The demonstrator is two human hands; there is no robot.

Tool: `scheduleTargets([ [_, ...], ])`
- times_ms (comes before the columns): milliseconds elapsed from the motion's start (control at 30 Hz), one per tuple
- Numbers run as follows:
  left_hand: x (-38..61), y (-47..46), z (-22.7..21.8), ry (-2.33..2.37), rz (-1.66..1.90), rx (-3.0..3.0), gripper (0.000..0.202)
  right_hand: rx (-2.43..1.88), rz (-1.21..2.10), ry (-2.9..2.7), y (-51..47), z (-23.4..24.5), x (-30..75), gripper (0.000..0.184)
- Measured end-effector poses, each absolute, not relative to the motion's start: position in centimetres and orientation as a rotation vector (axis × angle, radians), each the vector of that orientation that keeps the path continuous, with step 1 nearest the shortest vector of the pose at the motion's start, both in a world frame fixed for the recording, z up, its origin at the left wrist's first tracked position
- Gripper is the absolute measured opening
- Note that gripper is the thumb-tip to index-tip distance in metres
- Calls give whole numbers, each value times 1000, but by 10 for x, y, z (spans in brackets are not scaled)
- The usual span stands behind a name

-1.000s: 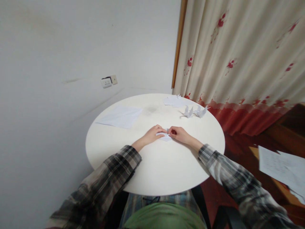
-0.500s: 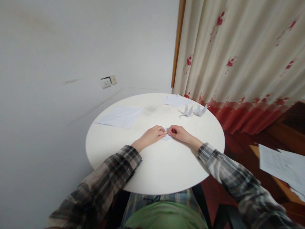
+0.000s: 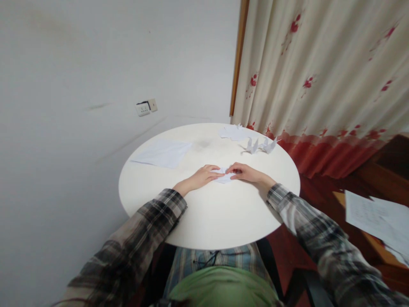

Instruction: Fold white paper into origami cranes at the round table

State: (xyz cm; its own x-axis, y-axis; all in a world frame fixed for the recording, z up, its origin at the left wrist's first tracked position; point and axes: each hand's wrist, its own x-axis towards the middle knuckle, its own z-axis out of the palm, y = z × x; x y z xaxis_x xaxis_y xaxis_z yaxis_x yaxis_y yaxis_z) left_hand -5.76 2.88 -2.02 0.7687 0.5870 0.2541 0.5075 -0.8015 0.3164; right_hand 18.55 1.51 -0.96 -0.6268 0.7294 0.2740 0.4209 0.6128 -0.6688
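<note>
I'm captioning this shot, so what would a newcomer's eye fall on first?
Probably the cream curtain with red flowers, filling the upper right. Then two paper cranes on the round white table, toward its far right. Near the table's middle, the left hand and right hand touch a small folded paper.

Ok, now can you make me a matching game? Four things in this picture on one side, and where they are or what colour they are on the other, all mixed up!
Things:
1. small folded paper
2. white paper birds
3. wall socket
4. curtain

Clues:
A. cream and red, with flowers
B. touched by the left hand and right hand
C. on the wall
D. on the right side of the table

Pairs: 1-B, 2-D, 3-C, 4-A
</note>
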Motion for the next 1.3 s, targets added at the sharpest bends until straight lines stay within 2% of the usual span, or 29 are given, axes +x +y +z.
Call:
scheduleTargets([
  [300, -56, 18, -17, 843, 548, 2868, 37, -892, 883, -2260, 21, -10, 186, 33],
  [533, -46, 11, -9, 896, 715, 2888, 25, -1004, 817, -2266, 12, -7, 178, 36],
  [733, -45, 10, -8, 927, 725, 2906, 29, -1106, 700, -2202, 4, -7, 170, 28],
  [933, -49, 18, -15, 833, 690, 2852, 28, -1076, 364, -2057, 10, -14, 172, 19],
  [1133, -50, 19, -14, 834, 687, 2839, 29, -933, 362, -2244, 14, -23, 175, 28],
  [1300, -49, 12, -8, 903, 680, 2873, 34, -950, 216, -2288, 13, -23, 175, 27],
])
